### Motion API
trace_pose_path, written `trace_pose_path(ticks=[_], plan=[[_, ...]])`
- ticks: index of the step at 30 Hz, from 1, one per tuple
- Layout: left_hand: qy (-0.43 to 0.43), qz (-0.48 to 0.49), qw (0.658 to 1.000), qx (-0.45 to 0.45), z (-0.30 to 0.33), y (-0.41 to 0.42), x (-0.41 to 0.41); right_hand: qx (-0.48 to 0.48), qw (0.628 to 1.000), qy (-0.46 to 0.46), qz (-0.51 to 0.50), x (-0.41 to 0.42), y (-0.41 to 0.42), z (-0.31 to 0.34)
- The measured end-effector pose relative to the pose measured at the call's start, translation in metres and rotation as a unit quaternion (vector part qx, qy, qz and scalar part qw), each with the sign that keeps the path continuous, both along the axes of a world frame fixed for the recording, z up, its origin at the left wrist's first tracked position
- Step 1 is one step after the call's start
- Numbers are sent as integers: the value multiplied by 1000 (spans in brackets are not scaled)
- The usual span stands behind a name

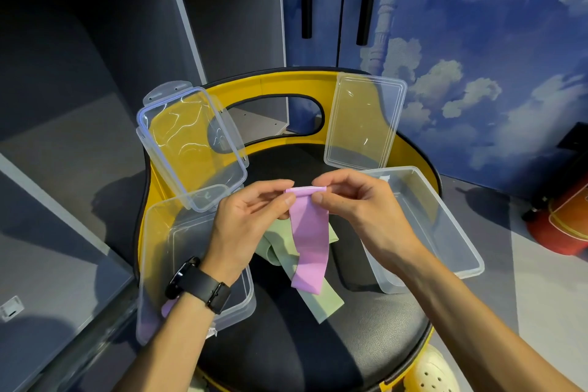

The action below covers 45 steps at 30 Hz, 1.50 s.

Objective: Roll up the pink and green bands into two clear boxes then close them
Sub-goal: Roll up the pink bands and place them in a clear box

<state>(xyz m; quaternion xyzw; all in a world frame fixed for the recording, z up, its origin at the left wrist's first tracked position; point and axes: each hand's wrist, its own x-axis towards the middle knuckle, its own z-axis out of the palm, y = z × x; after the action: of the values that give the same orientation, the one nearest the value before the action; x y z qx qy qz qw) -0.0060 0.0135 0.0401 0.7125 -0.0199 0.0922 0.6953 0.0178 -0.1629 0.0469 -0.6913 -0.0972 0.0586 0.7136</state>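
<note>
A pink band [309, 242] hangs above the chair seat, its top edge folded over. My left hand [251, 219] pinches that top edge at its left end, and my right hand [353, 204] pinches it at the right end. Under it a green band [286, 259] lies crumpled on the black seat. One clear box [159, 264] stands open on the left of the seat with its lid [191, 143] raised; something pink shows inside it near my wrist. A second clear box [445, 226] stands open on the right, lid [362, 121] up.
Both boxes rest on a black chair seat [318, 344] with a yellow backrest [273, 86]. Grey shelving [95, 73] stands to the left, a blue cloud-printed cabinet [477, 41] behind. A red object [560, 226] lies on the floor at the right.
</note>
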Motion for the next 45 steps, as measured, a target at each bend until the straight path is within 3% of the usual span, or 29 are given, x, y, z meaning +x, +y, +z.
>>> trace_pose_path(ticks=[14, 20, 24, 34, 40, 45], plan=[[-47, 14, 999, 16, -3, 1, 3, 20, 998, 47, 22, 0, -4, 1], [17, -44, 998, -51, -4, 0, 1, 45, 998, 41, 12, 1, -3, 1], [28, -1, 999, -31, -6, -4, 2, 28, 999, 29, 14, -1, -2, 1], [-6, -6, 1000, 29, -9, -1, 4, 33, 996, 75, 34, 0, -3, -1], [51, -45, 997, -39, -10, -2, 4, 31, 999, 34, 7, 1, -3, -3], [55, -24, 998, -18, -12, 0, 5, 11, 1000, 18, 7, 2, -2, -3]])
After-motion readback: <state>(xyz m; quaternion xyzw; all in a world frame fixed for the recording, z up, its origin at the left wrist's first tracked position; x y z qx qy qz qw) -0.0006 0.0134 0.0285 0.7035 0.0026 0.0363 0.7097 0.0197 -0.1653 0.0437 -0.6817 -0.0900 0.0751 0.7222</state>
